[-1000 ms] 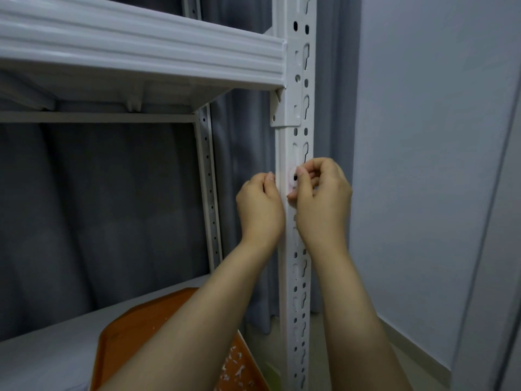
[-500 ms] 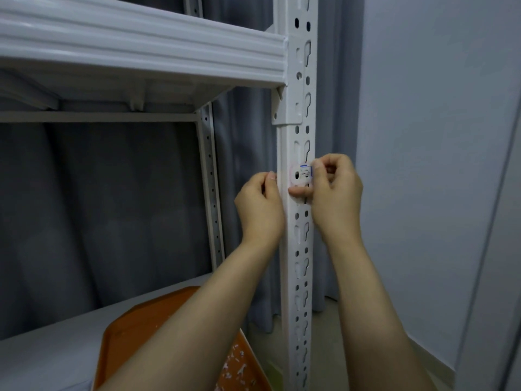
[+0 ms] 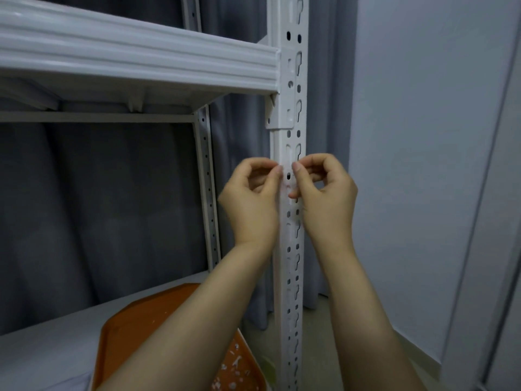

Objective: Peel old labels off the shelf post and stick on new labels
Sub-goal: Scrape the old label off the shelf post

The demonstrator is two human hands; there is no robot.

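The white slotted shelf post (image 3: 290, 277) runs upright through the middle of the view. A pale round label (image 3: 288, 184) with a faint pink ring lies against the post's front face at hand height. My right hand (image 3: 324, 198) has its fingers curled and its thumb lies on the label's right edge, holding it to the post. My left hand (image 3: 251, 201) is also curled, with its thumb tip touching the post's left edge beside the label. Most of the label is hidden between the two thumbs.
A white shelf beam (image 3: 141, 60) joins the post above my hands. An orange tray (image 3: 127, 334) strewn with several small paper scraps sits on the lower shelf under my left forearm. Grey curtain hangs behind, and a pale wall (image 3: 423, 165) stands to the right.
The round label that my right hand held out at the post's right side now lies flat on its front face. Both hands moved slightly up and closer around it.
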